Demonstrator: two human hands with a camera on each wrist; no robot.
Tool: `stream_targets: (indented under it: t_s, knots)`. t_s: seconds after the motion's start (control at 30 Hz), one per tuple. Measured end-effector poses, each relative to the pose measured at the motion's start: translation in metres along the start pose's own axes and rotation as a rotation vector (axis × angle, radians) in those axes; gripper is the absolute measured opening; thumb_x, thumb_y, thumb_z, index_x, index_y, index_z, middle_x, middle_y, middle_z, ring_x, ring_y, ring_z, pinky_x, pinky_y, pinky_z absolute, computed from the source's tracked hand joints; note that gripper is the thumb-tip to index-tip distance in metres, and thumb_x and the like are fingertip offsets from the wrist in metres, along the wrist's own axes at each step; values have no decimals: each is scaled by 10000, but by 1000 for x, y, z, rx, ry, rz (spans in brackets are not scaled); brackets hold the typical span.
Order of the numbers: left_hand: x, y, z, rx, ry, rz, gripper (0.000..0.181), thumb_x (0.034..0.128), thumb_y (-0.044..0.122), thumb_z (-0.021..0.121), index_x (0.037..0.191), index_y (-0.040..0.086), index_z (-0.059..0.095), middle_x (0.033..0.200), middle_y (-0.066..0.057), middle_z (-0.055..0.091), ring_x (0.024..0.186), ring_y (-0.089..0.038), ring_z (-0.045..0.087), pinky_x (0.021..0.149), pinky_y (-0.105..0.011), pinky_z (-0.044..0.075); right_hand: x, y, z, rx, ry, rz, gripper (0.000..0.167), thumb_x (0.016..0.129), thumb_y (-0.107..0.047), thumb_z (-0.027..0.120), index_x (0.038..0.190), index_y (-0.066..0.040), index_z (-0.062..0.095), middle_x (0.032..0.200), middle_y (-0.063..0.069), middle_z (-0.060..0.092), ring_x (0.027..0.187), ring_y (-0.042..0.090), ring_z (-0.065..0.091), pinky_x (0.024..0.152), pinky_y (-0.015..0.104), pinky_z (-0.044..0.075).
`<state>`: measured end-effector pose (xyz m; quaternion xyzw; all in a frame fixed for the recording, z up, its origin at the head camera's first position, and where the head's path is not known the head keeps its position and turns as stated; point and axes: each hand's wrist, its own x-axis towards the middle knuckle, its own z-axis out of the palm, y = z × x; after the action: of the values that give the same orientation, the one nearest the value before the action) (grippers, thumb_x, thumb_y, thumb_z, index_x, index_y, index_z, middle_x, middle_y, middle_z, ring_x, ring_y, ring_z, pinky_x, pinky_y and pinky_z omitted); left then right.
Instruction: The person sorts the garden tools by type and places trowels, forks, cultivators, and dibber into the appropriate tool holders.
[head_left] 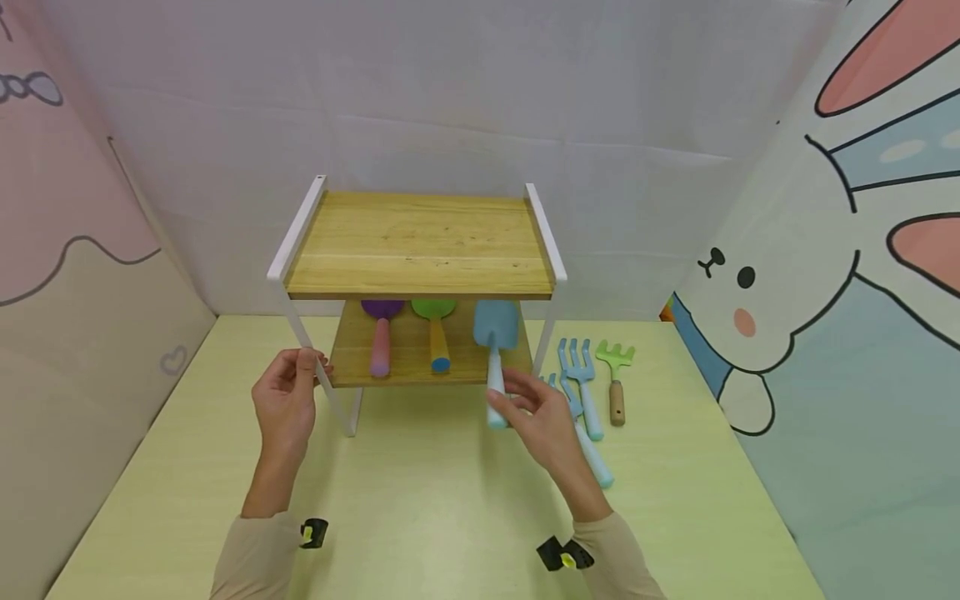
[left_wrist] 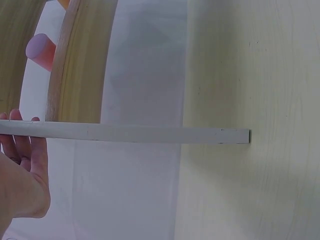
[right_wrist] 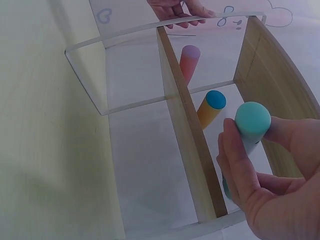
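Note:
My right hand [head_left: 538, 414] pinches the pale handle of a light blue toy shovel [head_left: 496, 325], its blade over the right side of the rack's lower shelf [head_left: 408, 342]. In the right wrist view the shovel's rounded teal handle end [right_wrist: 252, 117] shows between thumb and fingers. My left hand [head_left: 288, 396] grips the white left leg [left_wrist: 150, 134] of the two-tier rack. On the lower shelf lie a purple shovel with a pink handle [head_left: 381, 346] and a green shovel with a yellow handle [head_left: 438, 337]; the upper shelf partly hides their blades.
The rack's wooden upper shelf [head_left: 420, 242] sits above, between white side rails. Right of the rack, light blue toy forks [head_left: 588, 408] and a green rake with a brown handle [head_left: 616, 392] lie on the pale yellow table [head_left: 420, 517]. A white cloth wall [head_left: 450, 100] stands behind.

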<state>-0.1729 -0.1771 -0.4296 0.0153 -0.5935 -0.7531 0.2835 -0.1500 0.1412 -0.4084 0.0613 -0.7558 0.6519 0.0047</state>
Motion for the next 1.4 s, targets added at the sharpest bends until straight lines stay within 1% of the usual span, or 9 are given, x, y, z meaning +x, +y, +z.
stream_targets:
  t_s: [0.17,0.33,0.43,0.73,0.9,1.03,1.1,1.27,1.4]
  knots:
    - [0,0,-1,-11,-1,-1,266,1038,93,606,942,-154,620,821,-41,695,739,-121,714,766,-221,614,4,-2,3,1,13,26,440,951,-158,766,1351,-22,641,1230,181,701,1010,248,717,706,234,598]
    - [1,-2,-1,-9,-8,2,263,1041,97,601,944,-146,622,819,-36,692,742,-122,715,769,-220,613,8,-3,7,-6,29,18,434,952,-175,768,1337,-16,648,1227,176,699,1016,253,716,709,226,594]
    - [1,-3,-1,-9,-13,8,267,1042,95,598,954,-156,618,823,-39,690,742,-132,716,765,-219,613,11,-3,9,-3,38,22,430,955,-176,764,1335,-11,648,1216,174,700,1013,255,719,714,242,608]
    - [0,-1,0,16,-5,0,296,1043,121,604,976,-168,614,825,-51,687,732,-141,711,759,-221,615,18,-5,13,-14,50,23,455,963,-158,752,1342,53,616,1212,226,691,1024,300,719,725,267,622]
    - [-1,0,1,24,2,-8,299,1043,130,606,977,-162,616,823,-46,687,729,-139,710,759,-220,615,22,-8,15,-61,60,15,447,960,-172,755,1321,59,630,1175,224,704,1000,321,715,728,305,628]
    - [-1,0,0,22,5,-10,303,1043,127,607,977,-168,613,816,-46,688,723,-139,708,754,-218,614,26,-9,17,-109,82,15,452,969,-210,743,1312,65,635,1218,221,697,1054,336,706,765,346,633]
    - [-1,0,0,20,5,-7,301,1043,122,606,976,-171,611,812,-47,688,718,-137,706,753,-216,613,27,-10,18,-122,100,20,459,973,-231,739,1311,62,636,1241,212,692,1096,335,698,810,350,628]
    - [0,-1,0,-1,-3,3,283,1044,101,599,970,-172,610,814,-47,689,722,-138,707,756,-216,613,29,-14,22,-67,139,27,435,978,-209,727,1301,69,637,1239,218,691,1159,347,677,854,318,616]
    - [0,-2,0,-15,-9,8,274,1043,96,599,965,-167,614,817,-54,689,726,-142,708,755,-219,614,31,-15,26,-8,156,36,412,985,-168,707,1302,84,629,1245,237,681,1174,359,668,844,277,612]
